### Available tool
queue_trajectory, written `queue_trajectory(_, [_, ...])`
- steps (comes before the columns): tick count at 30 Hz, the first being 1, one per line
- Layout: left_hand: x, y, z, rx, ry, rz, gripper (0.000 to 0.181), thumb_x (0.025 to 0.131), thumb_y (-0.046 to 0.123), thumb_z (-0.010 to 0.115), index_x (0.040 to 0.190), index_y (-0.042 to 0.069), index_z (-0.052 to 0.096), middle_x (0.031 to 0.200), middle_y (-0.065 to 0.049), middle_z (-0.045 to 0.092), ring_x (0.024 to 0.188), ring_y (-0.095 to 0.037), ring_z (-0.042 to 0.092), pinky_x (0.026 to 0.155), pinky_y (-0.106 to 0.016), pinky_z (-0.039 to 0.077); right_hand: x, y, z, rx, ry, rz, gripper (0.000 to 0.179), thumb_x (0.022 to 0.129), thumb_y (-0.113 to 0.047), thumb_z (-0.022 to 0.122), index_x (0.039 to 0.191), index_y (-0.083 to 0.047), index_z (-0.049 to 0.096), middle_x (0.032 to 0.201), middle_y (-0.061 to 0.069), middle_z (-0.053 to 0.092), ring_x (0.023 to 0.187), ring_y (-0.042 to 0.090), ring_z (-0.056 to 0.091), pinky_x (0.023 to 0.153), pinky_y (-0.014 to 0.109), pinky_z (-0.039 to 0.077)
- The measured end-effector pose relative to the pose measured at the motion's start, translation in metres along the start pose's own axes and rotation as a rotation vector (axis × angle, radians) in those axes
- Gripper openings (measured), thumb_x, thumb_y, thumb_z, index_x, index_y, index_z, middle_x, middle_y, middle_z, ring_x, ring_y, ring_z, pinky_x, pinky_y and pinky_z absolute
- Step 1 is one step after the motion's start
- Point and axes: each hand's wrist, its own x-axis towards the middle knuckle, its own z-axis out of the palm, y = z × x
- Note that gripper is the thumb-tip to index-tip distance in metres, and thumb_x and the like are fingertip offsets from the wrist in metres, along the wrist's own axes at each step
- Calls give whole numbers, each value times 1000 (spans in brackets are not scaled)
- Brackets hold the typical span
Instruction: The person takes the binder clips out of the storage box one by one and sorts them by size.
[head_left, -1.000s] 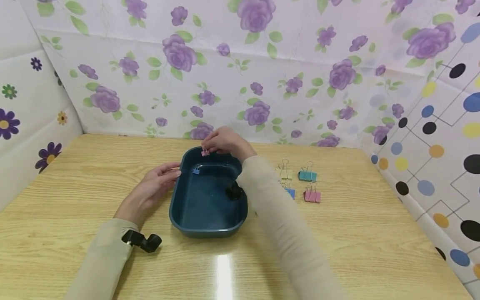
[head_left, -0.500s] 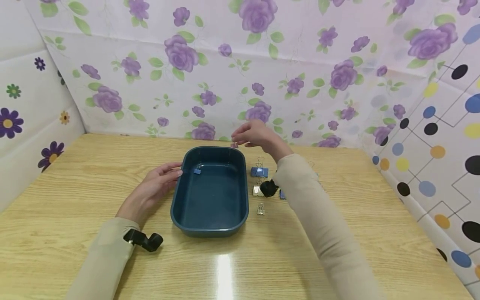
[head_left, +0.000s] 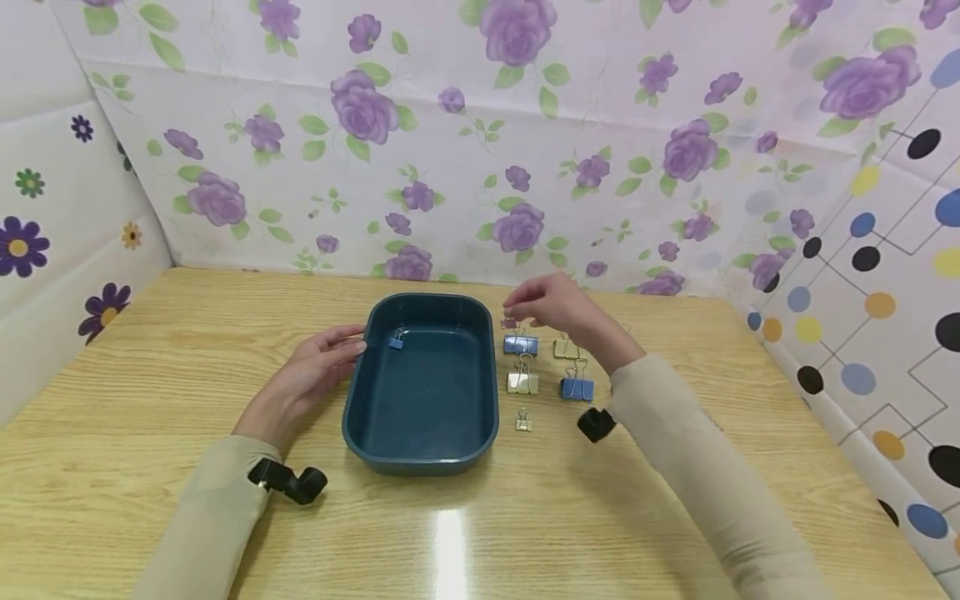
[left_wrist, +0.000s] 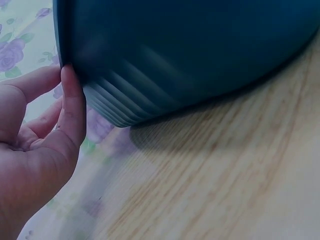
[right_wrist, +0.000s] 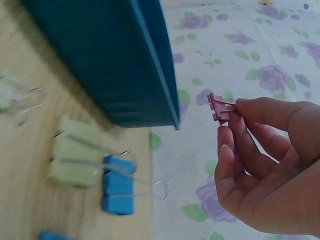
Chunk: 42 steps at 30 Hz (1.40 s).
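My right hand (head_left: 558, 302) pinches a small pink binder clip (right_wrist: 218, 108) by its wire handles, between thumb and fingertips. It is outside the dark teal tray (head_left: 420, 461), past the back right corner, above a blue binder clip (head_left: 521, 344). At the tray's left side, my left hand (head_left: 318, 367) grips the rim, the thumb and a finger meeting at the edge in the left wrist view. Inside the tray, towards the back left, lies a small blue binder clip (head_left: 396, 342).
Right of the tray stand a cream clip (head_left: 522, 382), a larger blue clip (head_left: 577, 388), a pale yellow clip (head_left: 567, 348) and a small cream clip (head_left: 522, 424). My right forearm hides the table area farther right. Floral cloth (head_left: 300, 167) rises behind the table.
My right hand has carried the pink binder clip from above the tray's back rim to the right and lower, outside the tray. The left hand has stayed at the rim.
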Motion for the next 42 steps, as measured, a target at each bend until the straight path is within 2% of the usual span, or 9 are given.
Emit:
queue_trajectory(6, [-1,1,1,2,-2,-3,47,99,8,56,139,-6,37,102,1,65,91,-8,62,81,-21,51,-24,23,-2,-10,-4,34,14,93,-11,66,102,-1,69,97,8,70,92,25,62,77,33,51])
queue_trajectory(12, [-1,0,0,5,1,-7,47,98,8,56,139,-6,38,102,1,65,90,-9,62,82,-22,51,-47,49,-4,-60,-36,51,14,93,-11,65,102,-1,68,94,7,70,99,32,62,84,43,51])
queue_trajectory(14, [-1,-1,0,3,-1,-4,46,98,8,57,138,-6,38,101,1,65,91,-9,62,82,-22,51,-55,59,-4,-77,-41,63,15,92,-13,66,102,-2,69,94,6,71,98,30,62,84,43,51])
queue_trajectory(15, [-1,-1,0,2,-1,-3,45,98,8,57,138,-6,39,101,1,66,91,-9,62,82,-22,51,-58,63,-5,-86,-41,73,15,92,-15,67,101,-4,69,93,5,71,94,29,63,77,40,52])
queue_trajectory(20, [0,-2,0,3,-2,4,44,98,7,56,137,-6,39,102,1,66,91,-10,62,82,-23,51,-73,85,-6,-51,-51,95,11,93,-11,65,97,-3,70,90,5,72,87,27,65,68,37,50])
queue_trajectory(24, [-1,-1,0,5,0,5,46,98,7,56,138,-7,38,102,1,66,92,-10,62,82,-23,51,-83,99,-5,-48,-53,105,7,92,-7,65,94,-2,70,86,5,71,85,23,65,71,37,51])
queue_trajectory(31, [-2,-1,0,6,-6,3,48,98,9,57,139,-8,37,102,0,66,92,-10,62,83,-23,51,-93,108,-4,-59,-57,111,9,89,-9,69,93,-2,70,83,4,69,78,20,63,64,31,49])
queue_trajectory(42, [-3,2,-1,0,6,-9,53,98,10,58,142,-8,34,105,0,65,94,-10,62,85,-23,51,-94,114,-5,-50,-89,114,10,90,-9,68,95,-1,70,83,4,69,76,19,63,62,30,49])
